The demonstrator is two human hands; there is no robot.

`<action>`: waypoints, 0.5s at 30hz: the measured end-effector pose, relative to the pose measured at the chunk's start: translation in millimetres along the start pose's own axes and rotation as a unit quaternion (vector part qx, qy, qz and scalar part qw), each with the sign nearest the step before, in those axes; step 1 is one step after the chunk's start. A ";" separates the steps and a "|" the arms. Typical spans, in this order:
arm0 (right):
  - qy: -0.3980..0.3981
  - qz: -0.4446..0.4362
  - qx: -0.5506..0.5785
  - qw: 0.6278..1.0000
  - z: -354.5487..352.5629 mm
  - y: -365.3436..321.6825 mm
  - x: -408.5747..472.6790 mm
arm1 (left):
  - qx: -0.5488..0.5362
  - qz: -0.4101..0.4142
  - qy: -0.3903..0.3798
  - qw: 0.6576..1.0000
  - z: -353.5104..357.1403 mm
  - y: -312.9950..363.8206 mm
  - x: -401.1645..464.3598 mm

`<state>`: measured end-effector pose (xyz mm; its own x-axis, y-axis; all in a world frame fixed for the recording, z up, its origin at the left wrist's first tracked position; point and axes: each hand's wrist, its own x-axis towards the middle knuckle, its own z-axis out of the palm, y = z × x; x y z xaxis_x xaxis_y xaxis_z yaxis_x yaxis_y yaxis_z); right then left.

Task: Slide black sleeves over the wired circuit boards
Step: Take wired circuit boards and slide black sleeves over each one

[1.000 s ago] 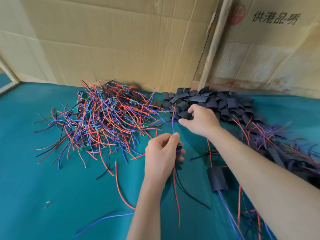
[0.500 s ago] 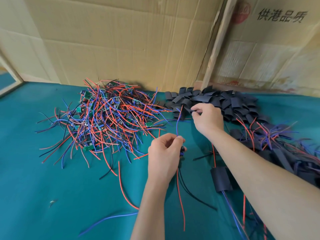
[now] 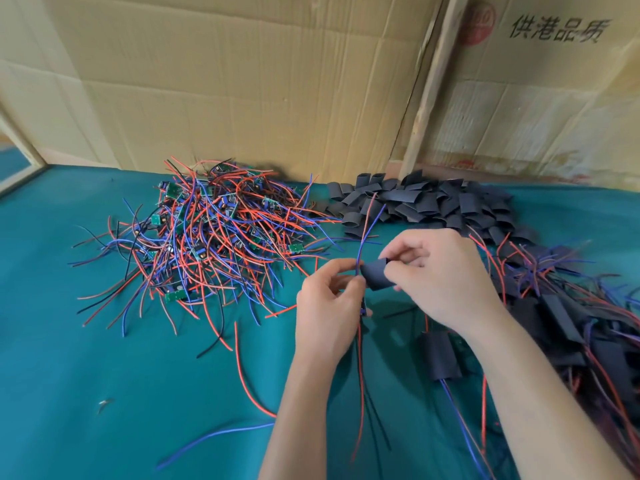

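Black sleeve (image 3: 375, 274) pinched by right hand (image 3: 440, 275), wired circuit board (image 3: 362, 308) gripped in left hand (image 3: 329, 306), sleeve mouth just beside left fingertips (image 3: 358, 282)

A black sleeve (image 3: 375, 274) — short, flattened, its mouth tilted toward the wires — is pinched at mid-table beside a wired circuit board (image 3: 362, 308), mostly hidden, whose blue and red leads rise above it and trail below. Bare boards (image 3: 207, 237) lie tangled toward the table's far left; loose sleeves (image 3: 426, 202) heap along the far edge. Sleeved boards (image 3: 571, 323) — a dark pile — crowd the right edge.
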<state>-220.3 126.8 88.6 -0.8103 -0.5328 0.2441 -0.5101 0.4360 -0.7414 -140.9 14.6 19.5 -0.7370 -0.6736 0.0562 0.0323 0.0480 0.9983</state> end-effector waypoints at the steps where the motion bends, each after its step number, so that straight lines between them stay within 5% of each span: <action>1: -0.004 0.004 0.017 1.000 0.5 -1.0 -1.5 | 0.002 0.002 0.002 1.000 0.0 -0.2 -0.1; 7: -0.097 0.028 0.189 0.977 0.8 3.1 -2.1 | 0.010 0.002 0.016 1.000 0.1 1.1 0.4; 12: -0.198 -0.008 0.162 0.967 -5.4 6.8 -1.0 | -0.004 -0.008 0.008 1.000 0.1 2.1 -1.2; 15: -0.182 -0.038 0.123 0.975 -1.5 6.1 0.4 | -0.021 -0.006 0.002 1.000 0.2 3.3 -2.0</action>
<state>-224.2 130.3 85.2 -0.5941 -0.7981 0.1001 -0.4443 0.2219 -0.8680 -139.5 16.3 22.7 -0.7354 -0.6763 0.0435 0.0508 0.0090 0.9987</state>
